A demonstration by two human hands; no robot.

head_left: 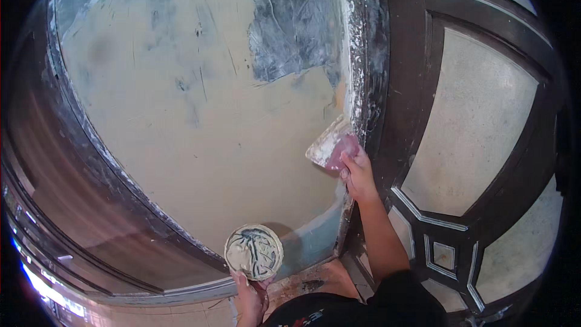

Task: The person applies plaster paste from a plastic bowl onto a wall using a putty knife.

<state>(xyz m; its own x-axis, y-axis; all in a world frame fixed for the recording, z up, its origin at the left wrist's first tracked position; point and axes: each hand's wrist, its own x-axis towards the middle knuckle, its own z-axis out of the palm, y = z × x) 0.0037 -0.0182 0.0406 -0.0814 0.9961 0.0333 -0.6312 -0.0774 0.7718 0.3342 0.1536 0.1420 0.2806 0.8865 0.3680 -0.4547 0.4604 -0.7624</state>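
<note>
My right hand (359, 172) grips a wide pink putty knife (333, 148) smeared with pale paste, held against or just over the right edge of a beige-coated panel (200, 121), beside a white-flecked dark frame edge (357, 42). Low in the middle, my left hand (248, 295) holds up a round container (253, 253) of beige paste with dark streaks inside. The panel's coating has grey-blue patches (290, 24) at the upper right and a bluish band (311, 248) along the lower right.
Dark wooden framework (405, 115) with pale inset panels (469, 115) stands at the right. A brown panel with dark rails (78, 224) runs down the left side. A tiled floor (181, 310) and a dirty brown surface (305, 284) show at the bottom, below the coated panel.
</note>
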